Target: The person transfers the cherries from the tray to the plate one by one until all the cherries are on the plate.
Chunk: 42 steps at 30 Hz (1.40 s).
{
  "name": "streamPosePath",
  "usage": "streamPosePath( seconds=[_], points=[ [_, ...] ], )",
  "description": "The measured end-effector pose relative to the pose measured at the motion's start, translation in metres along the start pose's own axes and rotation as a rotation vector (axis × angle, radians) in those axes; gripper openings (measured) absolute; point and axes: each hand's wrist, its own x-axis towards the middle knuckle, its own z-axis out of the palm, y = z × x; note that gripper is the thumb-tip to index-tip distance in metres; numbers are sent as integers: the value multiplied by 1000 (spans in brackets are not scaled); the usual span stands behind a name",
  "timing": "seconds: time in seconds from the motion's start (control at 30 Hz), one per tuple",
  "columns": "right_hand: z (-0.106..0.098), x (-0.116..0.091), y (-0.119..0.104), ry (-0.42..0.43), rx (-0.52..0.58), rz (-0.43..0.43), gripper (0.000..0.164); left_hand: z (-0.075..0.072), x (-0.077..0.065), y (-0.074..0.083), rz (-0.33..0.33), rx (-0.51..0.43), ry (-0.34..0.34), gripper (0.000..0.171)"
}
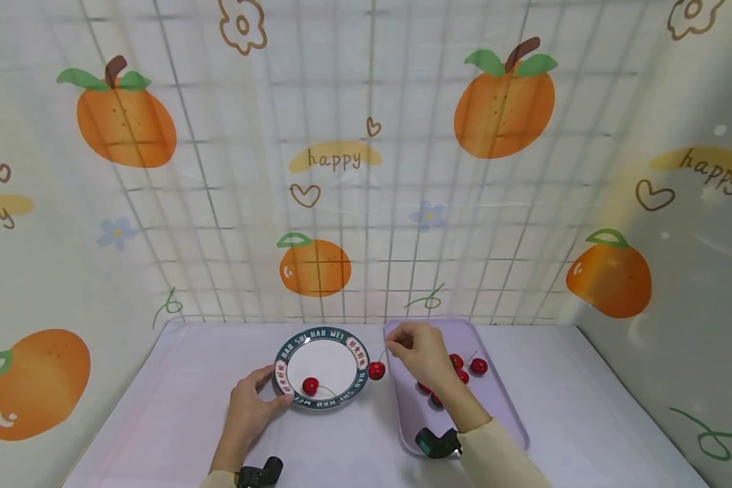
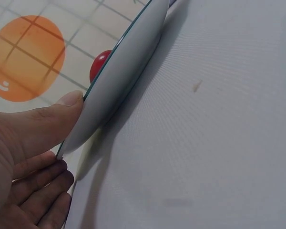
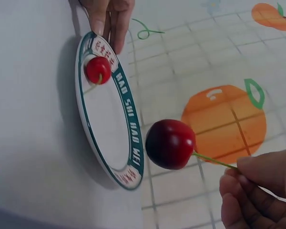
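My left hand point(image 1: 248, 409) grips the left rim of a white plate point(image 1: 321, 359) with a dark green lettered border. In the left wrist view its thumb point(image 2: 69, 107) lies on the rim, with the other fingers below. One red cherry point(image 1: 310, 386) rests in the plate near the front, its stem pointing right. My right hand point(image 1: 423, 354) pinches a second cherry point(image 1: 376, 371) by its thin green stem. That cherry hangs at the plate's right rim, between plate and tray, and appears large in the right wrist view.
A lilac tray point(image 1: 416, 413) stands right of the plate, partly under my right forearm. Several cherries point(image 1: 478, 367) lie on it, some hidden by the hand. Behind the white table point(image 1: 177, 407) hangs a curtain point(image 1: 402, 203) printed with oranges, over a wire grid.
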Motion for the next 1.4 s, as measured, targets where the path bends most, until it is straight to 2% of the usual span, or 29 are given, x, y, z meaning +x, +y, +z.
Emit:
streamPosePath(
  seconds=[0.2, 0.57, 1.0, 1.4],
  points=[
    [22, 1, -5, -16, 30, -20, 10, 2, 2, -4, -2, 1, 2, 78],
    [59, 5, -13, -74, 54, -40, 3, 3, 5, -6, -3, 3, 11, 78],
    [79, 7, -11, -96, 31, -50, 4, 3, 6, -7, -14, -13, 4, 79],
    [95, 9, -9, -65, 25, -36, 8, 2, 5, -3, -2, -23, 12, 78]
  ],
)
